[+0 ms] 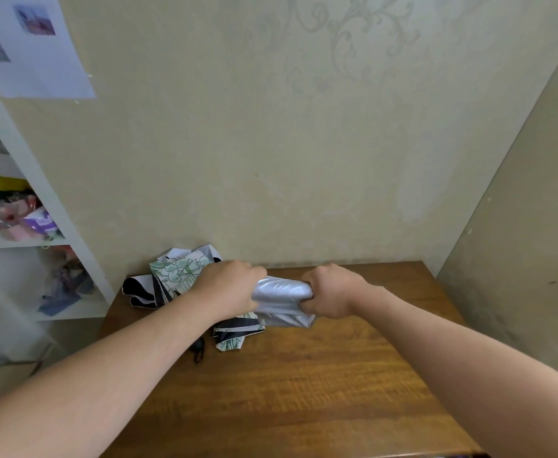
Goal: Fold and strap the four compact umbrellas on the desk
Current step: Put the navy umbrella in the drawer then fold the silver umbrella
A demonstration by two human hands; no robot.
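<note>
Between both hands, a silver umbrella (282, 294) hangs above the counter (304, 375); left hand (229, 287) and right hand (332, 290) fingers clamp its ends, floral umbrellas (178, 272) just beyond the left fingers.

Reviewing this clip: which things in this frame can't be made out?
- Head view: the ends of the silver umbrella are covered by the left hand and right hand.
- The umbrella count: the floral fabric lies bunched behind the left hand.
- Any strap: not discernible.
- Shelf items: blurred.
</note>
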